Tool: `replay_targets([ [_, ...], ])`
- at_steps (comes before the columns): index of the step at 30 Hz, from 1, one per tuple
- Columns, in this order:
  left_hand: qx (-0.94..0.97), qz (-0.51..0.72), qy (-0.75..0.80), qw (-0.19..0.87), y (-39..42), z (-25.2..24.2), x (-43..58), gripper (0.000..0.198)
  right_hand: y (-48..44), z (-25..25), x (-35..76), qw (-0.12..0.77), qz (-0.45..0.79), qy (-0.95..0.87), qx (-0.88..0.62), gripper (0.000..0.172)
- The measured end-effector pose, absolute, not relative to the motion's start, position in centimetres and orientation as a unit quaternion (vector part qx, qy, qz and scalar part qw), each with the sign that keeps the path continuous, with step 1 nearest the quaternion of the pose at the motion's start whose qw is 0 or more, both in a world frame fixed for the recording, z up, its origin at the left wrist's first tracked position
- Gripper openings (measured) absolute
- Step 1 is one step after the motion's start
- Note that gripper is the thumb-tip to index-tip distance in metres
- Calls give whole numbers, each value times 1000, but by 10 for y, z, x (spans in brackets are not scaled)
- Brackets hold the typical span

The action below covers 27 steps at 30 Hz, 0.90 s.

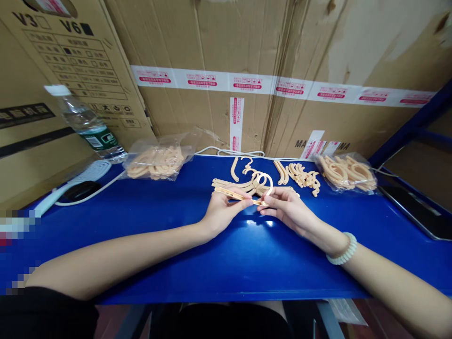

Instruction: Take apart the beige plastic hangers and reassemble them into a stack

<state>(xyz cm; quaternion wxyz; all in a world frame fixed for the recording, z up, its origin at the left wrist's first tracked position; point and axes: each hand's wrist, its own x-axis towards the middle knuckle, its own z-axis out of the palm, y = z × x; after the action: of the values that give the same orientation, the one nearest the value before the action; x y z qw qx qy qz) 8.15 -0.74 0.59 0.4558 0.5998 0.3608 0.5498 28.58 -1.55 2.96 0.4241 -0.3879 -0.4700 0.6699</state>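
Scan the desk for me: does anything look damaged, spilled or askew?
No spill shows, nor any break in the held hanger. The cardboard behind the blue table looks creased and scuffed. The water bottle appears tilted, though lens distortion may explain that.

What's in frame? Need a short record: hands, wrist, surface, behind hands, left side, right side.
left_hand: left hand pinching a beige strip
right_hand: right hand gripping a beige hook at its base, by the strip's end
joined: cannot tell, fingers cover it
wrist: pale bracelet on the right
surface: blue table
behind_hands: loose beige pieces, straight and curved
left_side: bag of beige pieces, water bottle
right_side: second bag, dark phone-like slab
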Motion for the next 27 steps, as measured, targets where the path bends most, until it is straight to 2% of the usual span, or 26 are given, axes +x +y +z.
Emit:
replay_targets([
  [15,604,511,374,483,-9,6,82,16,-23,27,277,463,560,-541,-423,42],
  [23,555,519,366,537,-6,4,84,27,-19,28,280,464,463,-623,-427,30],
  [27,553,517,348,553,-6,2,86,37,-20,29,278,446,483,-637,-403,29],
])
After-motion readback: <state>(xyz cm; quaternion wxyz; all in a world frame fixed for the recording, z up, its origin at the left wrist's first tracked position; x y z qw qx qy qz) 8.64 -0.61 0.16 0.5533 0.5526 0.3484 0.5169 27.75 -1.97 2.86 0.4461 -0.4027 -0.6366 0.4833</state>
